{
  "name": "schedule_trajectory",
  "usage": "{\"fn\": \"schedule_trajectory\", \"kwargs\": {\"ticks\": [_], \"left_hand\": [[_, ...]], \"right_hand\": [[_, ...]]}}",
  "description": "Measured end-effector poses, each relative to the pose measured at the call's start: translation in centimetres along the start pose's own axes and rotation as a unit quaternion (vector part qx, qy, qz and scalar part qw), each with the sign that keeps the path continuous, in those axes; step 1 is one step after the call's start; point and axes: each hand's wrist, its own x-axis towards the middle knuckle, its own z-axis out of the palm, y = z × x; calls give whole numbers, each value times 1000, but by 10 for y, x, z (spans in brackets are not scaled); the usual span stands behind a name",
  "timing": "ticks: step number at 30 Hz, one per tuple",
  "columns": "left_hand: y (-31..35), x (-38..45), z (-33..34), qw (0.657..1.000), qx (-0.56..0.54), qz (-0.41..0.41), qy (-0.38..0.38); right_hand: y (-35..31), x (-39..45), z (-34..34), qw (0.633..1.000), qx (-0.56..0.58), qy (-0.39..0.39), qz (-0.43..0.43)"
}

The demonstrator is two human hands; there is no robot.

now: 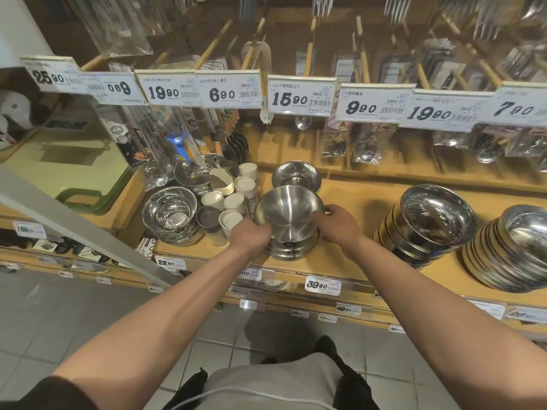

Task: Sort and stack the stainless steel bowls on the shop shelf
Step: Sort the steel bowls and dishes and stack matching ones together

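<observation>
A matte steel bowl sits tilted on top of a short stack of like bowls at the middle of the wooden shelf. My left hand grips its left rim and my right hand grips its right rim. Behind it stands a small shiny bowl stack. To the left is another stack of shiny bowls. Two leaning rows of bowls lie on the right, one near my right hand and one by the frame's edge.
White and grey shaker jars crowd the space left of the held bowl. Packaged cutlery hangs behind price tags above the shelf. A green tray sits far left. Lower shelves and a tiled floor lie below.
</observation>
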Motion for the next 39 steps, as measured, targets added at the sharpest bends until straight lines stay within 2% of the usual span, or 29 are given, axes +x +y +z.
{"fn": "schedule_trajectory", "kwargs": {"ticks": [7, 16, 18, 22, 28, 39], "left_hand": [[-7, -2, 9, 999, -27, 8, 21], [16, 9, 5, 999, -6, -6, -38], [20, 10, 4, 999, 9, -4, -37], [25, 11, 2, 993, 106, 46, 27], [31, 16, -5, 988, 142, 57, 34], [27, 20, -2, 989, 131, 57, 34]], "right_hand": [[9, -5, 10, 997, 67, -11, 40], [17, -11, 14, 995, 87, 28, 50], [16, -10, 11, 995, 72, 43, 57], [11, -10, 2, 994, -5, 113, 4], [-8, -10, -2, 986, -86, 133, -43], [3, -3, -3, 993, -40, 106, -38]]}}
